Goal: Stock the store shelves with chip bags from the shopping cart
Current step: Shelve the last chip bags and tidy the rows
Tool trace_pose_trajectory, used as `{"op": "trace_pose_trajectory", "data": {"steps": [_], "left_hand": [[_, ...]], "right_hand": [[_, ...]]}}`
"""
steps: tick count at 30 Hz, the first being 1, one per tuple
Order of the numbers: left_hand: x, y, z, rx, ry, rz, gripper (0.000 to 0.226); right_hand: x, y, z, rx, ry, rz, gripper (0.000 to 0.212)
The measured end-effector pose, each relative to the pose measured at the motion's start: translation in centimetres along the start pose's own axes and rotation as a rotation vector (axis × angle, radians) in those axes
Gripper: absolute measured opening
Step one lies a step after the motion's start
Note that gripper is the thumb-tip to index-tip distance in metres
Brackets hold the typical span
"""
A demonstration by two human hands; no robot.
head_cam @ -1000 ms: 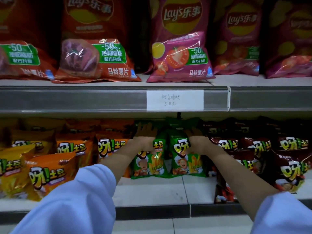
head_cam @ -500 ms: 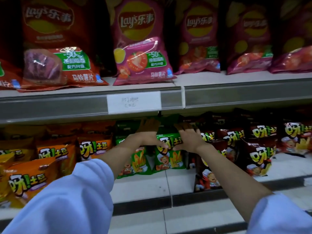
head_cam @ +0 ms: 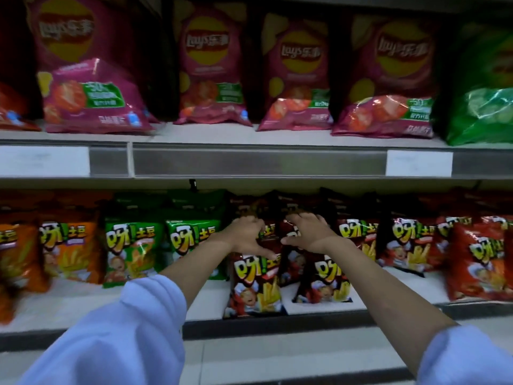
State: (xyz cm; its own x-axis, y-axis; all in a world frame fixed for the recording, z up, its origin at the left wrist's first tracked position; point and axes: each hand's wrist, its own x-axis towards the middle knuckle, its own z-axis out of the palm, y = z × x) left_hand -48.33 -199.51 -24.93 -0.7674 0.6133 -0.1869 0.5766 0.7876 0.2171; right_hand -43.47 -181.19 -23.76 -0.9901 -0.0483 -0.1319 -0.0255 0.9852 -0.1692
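Presently, both hands reach into the lower shelf (head_cam: 305, 307). The left hand (head_cam: 245, 234) and right hand (head_cam: 308, 232) curl their fingers over the tops of dark red chip bags (head_cam: 256, 282); whether either grip closes on a bag cannot be told. Green bags (head_cam: 130, 251) and orange bags (head_cam: 69, 251) stand alongside. Above, pink bags (head_cam: 91, 87) read "Lay's"; a blurred price label (head_cam: 419, 163) is unreadable.

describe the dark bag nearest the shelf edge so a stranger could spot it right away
Look at the lower shelf, just below the left hand. The dark brown bag stands right at the front edge. Its brown neighbours sit further back, and the green bags lie to its left.
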Motion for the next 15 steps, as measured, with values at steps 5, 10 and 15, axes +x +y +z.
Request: {"op": "trace_pose_trajectory", "data": {"steps": [5,10,15], "left_hand": [[-0.3,1.3,1.8,0.093,-0.146,-0.094,0.112],[0.1,1.4,1.8,0.147,-0.096,-0.068,0.107],[0.3,1.0,2.8,0.172,-0.004,-0.049,0.101]], "right_hand": [[1.5,0.8,0.0,-0.008,-0.026,-0.091,0.060],[4.7,-1.0,0.5,0.073,-0.061,-0.150,0.062],[8.0,-3.0,1.5,0.158,-0.161,-0.119,0.049]]}}
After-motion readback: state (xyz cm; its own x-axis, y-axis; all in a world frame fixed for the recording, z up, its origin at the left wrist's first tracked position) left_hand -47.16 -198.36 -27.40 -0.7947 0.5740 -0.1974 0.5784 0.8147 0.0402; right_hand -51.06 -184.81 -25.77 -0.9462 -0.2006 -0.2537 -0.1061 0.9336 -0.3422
